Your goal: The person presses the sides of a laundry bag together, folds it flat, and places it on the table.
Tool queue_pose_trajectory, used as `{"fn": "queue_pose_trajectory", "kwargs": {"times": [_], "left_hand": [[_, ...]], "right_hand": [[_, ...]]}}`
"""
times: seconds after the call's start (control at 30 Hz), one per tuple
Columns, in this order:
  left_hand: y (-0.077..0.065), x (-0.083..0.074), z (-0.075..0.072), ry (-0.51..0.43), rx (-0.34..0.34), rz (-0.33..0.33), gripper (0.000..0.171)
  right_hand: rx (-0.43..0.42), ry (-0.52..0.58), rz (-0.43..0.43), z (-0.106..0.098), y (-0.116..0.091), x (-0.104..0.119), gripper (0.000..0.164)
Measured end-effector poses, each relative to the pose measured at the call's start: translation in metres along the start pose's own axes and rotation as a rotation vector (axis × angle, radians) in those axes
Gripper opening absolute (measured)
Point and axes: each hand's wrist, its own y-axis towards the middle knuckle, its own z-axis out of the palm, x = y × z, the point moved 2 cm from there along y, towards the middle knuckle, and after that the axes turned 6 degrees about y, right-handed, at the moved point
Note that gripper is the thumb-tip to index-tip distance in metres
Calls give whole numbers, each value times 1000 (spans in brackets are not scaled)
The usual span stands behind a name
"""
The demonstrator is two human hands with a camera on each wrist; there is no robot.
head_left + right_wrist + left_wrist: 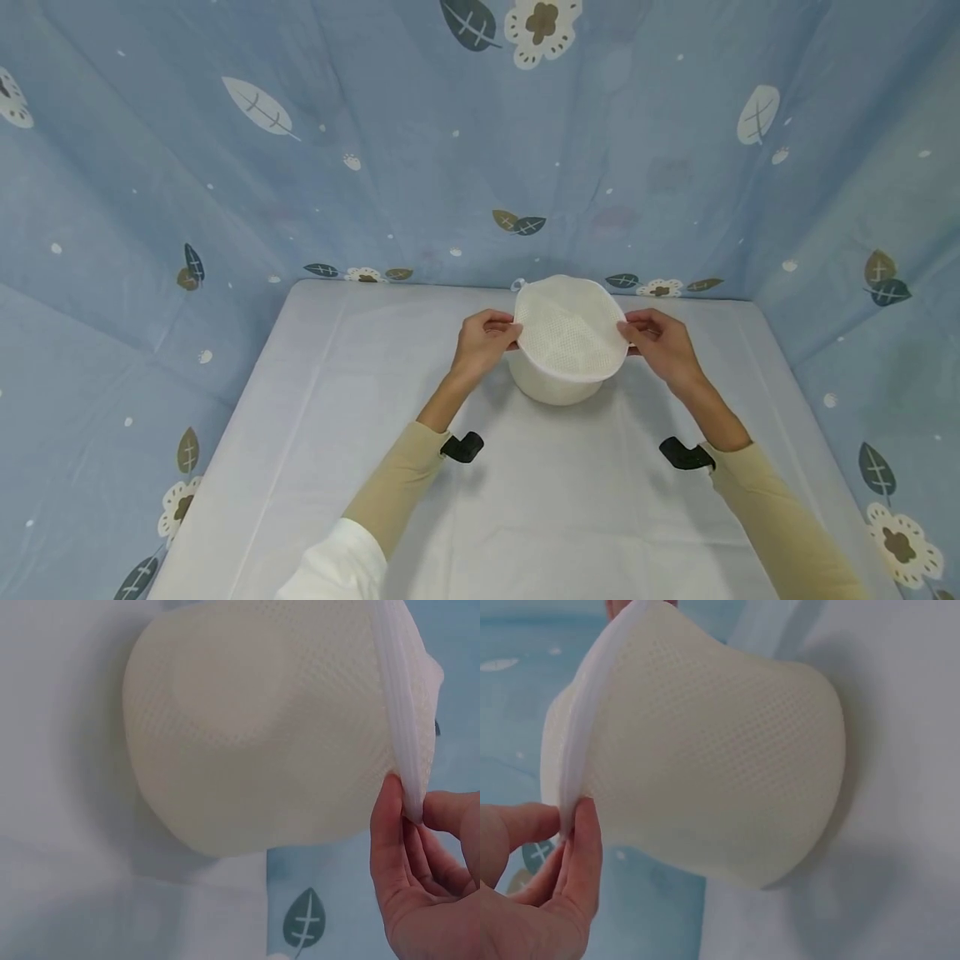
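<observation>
Both hands are gripping the rim now: the left hand [486, 343] is pinching one edge of the mesh bag [572, 329] between thumb and fingers, and the right hand [663, 343] is pinching the opposite edge. The bag is standing on the white table [555, 500], its rounded body bulging between and below the two grips. It's showing creamy, fine-holed mesh, a white band [585, 712] circling its top, and a little loop [517, 285] poking out just beyond the left fingertips.
</observation>
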Motion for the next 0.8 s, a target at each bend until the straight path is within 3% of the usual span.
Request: {"fn": "queue_pose_trajectory", "kwargs": {"times": [0.8], "left_hand": [[-41,7,-18,-95,-13,-41,23]], "right_hand": [[99,108,32,10,-36,7,46]]}}
